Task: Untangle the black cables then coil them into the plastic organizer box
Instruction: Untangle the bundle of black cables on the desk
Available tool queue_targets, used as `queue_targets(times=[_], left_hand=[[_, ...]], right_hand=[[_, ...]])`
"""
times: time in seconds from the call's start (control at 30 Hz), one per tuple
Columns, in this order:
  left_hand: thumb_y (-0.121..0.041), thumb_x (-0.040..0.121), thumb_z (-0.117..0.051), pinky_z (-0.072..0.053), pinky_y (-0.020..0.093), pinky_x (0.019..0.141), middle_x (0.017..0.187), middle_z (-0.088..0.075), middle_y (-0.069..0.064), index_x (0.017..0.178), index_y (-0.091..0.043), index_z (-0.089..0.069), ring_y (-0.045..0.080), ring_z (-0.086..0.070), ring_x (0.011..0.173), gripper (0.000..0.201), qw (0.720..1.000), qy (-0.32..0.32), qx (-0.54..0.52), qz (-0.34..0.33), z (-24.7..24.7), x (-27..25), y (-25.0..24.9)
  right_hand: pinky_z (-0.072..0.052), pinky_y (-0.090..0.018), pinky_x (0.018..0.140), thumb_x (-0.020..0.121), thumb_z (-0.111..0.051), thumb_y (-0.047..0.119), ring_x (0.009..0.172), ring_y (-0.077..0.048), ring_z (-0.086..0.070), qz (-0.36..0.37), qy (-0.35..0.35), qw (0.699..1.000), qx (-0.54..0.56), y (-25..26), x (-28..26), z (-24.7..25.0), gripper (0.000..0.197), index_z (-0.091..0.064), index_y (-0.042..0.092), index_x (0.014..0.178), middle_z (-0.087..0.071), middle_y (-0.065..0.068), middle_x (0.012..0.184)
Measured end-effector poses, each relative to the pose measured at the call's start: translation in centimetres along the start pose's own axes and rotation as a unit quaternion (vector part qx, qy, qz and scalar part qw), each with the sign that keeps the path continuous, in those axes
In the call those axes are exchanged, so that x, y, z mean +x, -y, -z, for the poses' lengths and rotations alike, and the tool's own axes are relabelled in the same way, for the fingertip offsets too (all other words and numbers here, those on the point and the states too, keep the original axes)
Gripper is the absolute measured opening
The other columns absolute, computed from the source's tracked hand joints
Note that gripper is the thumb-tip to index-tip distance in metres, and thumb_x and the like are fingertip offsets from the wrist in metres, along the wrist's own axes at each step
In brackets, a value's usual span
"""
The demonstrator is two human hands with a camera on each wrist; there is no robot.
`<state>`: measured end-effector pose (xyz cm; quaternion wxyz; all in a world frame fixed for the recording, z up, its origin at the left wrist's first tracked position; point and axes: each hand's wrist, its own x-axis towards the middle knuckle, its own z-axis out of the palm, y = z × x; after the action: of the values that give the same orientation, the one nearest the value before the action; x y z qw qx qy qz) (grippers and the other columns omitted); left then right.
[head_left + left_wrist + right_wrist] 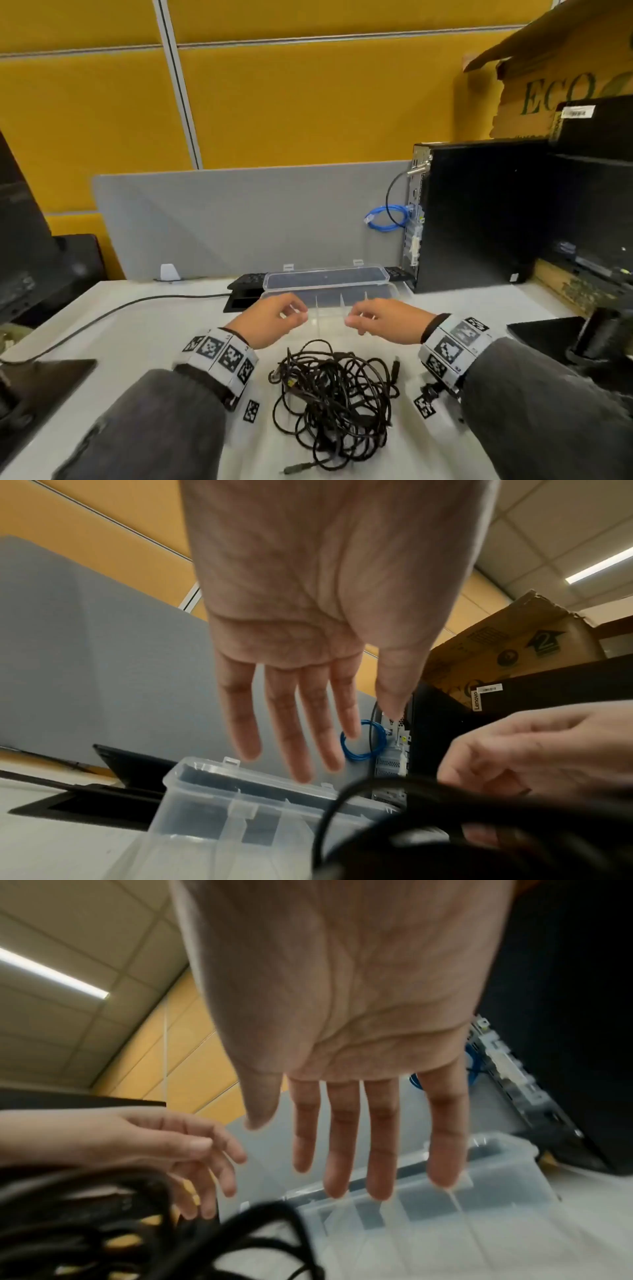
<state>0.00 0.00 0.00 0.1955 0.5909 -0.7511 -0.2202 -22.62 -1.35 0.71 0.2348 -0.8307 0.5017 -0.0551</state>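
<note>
A tangled heap of black cables [334,401] lies on the white desk close to me, between my forearms. Beyond it stands the clear plastic organizer box [390,298] with its lid swung open and dividers inside. My left hand [274,318] hovers above the box's near left part, fingers relaxed, holding nothing. My right hand [376,322] hovers level with it on the right, also empty. In the left wrist view the left hand [308,723] has straight, spread fingers over the box [212,813], with cable [428,818] blurred in front. The right wrist view shows the right hand [359,1137] open above the box [479,1204].
A black computer tower [479,216] stands at the back right with a blue cable [387,219] coiled at its rear. A keyboard [246,281] lies behind the box. A grey divider panel [239,219] closes the desk's far edge. A monitor base [44,380] sits left.
</note>
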Motion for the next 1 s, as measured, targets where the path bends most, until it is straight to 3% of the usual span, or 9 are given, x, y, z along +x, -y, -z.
queue_targets(times=[0.13, 0.3, 0.4, 0.47, 0.53, 0.63, 0.77, 0.9, 1.0], left_hand=[[-0.038, 0.091, -0.051, -0.046, 0.03, 0.085, 0.096, -0.06, -0.005, 0.105, -0.027, -0.056, 0.011, -0.055, 0.08, 0.018, 1.0, 0.006, 0.022, 0.013, -1.7, -0.8, -1.0], [-0.034, 0.091, -0.054, -0.047, 0.028, 0.083, 0.103, -0.063, 0.002, 0.11, -0.023, -0.057, 0.014, -0.058, 0.086, 0.023, 0.999, 0.007, 0.018, 0.025, -3.7, -1.3, -2.0], [-0.034, 0.09, -0.055, -0.043, 0.024, 0.081, 0.105, -0.063, 0.003, 0.109, -0.023, -0.059, 0.014, -0.058, 0.094, 0.022, 0.999, 0.026, 0.016, 0.032, -4.9, -1.5, -2.1], [-0.034, 0.091, -0.054, -0.044, 0.024, 0.081, 0.107, -0.063, 0.003, 0.109, -0.023, -0.06, 0.015, -0.058, 0.095, 0.022, 0.999, 0.037, 0.023, 0.032, -5.6, -1.6, -2.1], [-0.035, 0.092, -0.051, -0.047, 0.027, 0.084, 0.107, -0.064, 0.001, 0.107, -0.023, -0.062, 0.015, -0.059, 0.094, 0.022, 0.998, 0.035, 0.03, 0.032, -6.3, -1.6, -2.0], [-0.037, 0.093, -0.049, -0.047, 0.029, 0.083, 0.106, -0.064, 0.001, 0.105, -0.02, -0.064, 0.015, -0.058, 0.09, 0.026, 0.999, 0.019, 0.019, 0.036, -6.9, -1.4, -1.9], [-0.038, 0.092, -0.049, -0.047, 0.029, 0.077, 0.095, -0.065, 0.001, 0.101, -0.019, -0.065, 0.015, -0.059, 0.082, 0.027, 0.999, 0.019, 0.01, 0.028, -7.2, -1.0, -1.4], [-0.039, 0.092, -0.049, -0.047, 0.031, 0.073, 0.082, -0.064, 0.0, 0.096, -0.018, -0.065, 0.013, -0.055, 0.069, 0.027, 0.999, 0.023, -0.019, 0.021, -7.1, -0.3, -1.1], [-0.038, 0.091, -0.051, -0.049, 0.033, 0.078, 0.087, -0.067, 0.002, 0.095, -0.02, -0.065, 0.015, -0.059, 0.075, 0.023, 0.999, 0.022, -0.033, 0.004, -6.9, 0.2, -1.1]], right_hand=[[-0.052, -0.034, 0.077, 0.092, -0.03, 0.058, 0.104, -0.017, -0.055, -0.035, 0.058, 0.989, 0.134, 0.9, -1.8, -1.4, 0.05, -0.054, 0.023, 0.119, -0.055, 0.003, 0.11], [-0.057, -0.04, 0.077, 0.081, -0.046, 0.067, 0.106, -0.015, -0.052, -0.057, 0.088, 0.981, 0.166, 0.9, -3.6, -3.1, 0.049, -0.049, 0.036, 0.118, -0.048, 0.007, 0.12], [-0.058, -0.04, 0.071, 0.081, -0.057, 0.059, 0.107, -0.019, -0.054, -0.086, 0.131, 0.963, 0.218, 0.9, -4.2, -4.2, 0.05, -0.041, 0.04, 0.125, -0.045, 0.003, 0.122], [-0.058, -0.038, 0.067, 0.084, -0.058, 0.05, 0.093, -0.016, -0.06, -0.087, 0.138, 0.956, 0.244, 0.8, -4.3, -4.9, 0.046, -0.038, 0.04, 0.124, -0.05, 0.0, 0.118], [-0.058, -0.036, 0.065, 0.085, -0.058, 0.045, 0.08, -0.015, -0.062, -0.075, 0.113, 0.955, 0.263, 0.2, -4.2, -5.9, 0.04, -0.039, 0.038, 0.12, -0.056, -0.001, 0.107], [-0.056, -0.044, 0.083, 0.081, -0.062, 0.045, 0.08, -0.026, -0.064, -0.036, 0.065, 0.96, 0.271, -1.1, -3.5, -7.1, 0.04, -0.046, 0.032, 0.115, -0.064, -0.008, 0.101], [-0.05, -0.022, 0.054, 0.088, -0.06, 0.026, 0.058, -0.01, -0.059, 0.007, 0.023, 0.95, 0.311, -1.6, -2.8, -7.7, 0.024, -0.051, 0.015, 0.107, -0.061, -0.005, 0.084], [-0.045, -0.027, 0.062, 0.086, -0.063, 0.018, 0.064, -0.02, -0.053, 0.038, -0.024, 0.946, 0.32, -2.1, -1.7, -7.8, 0.006, -0.06, 0.016, 0.09, -0.057, -0.003, 0.072], [-0.038, -0.016, 0.049, 0.085, -0.064, 0.012, 0.05, -0.009, -0.046, 0.042, -0.048, 0.935, 0.349, -2.5, -1.3, -7.6, 0.01, -0.058, 0.017, 0.078, -0.053, 0.009, 0.055]])
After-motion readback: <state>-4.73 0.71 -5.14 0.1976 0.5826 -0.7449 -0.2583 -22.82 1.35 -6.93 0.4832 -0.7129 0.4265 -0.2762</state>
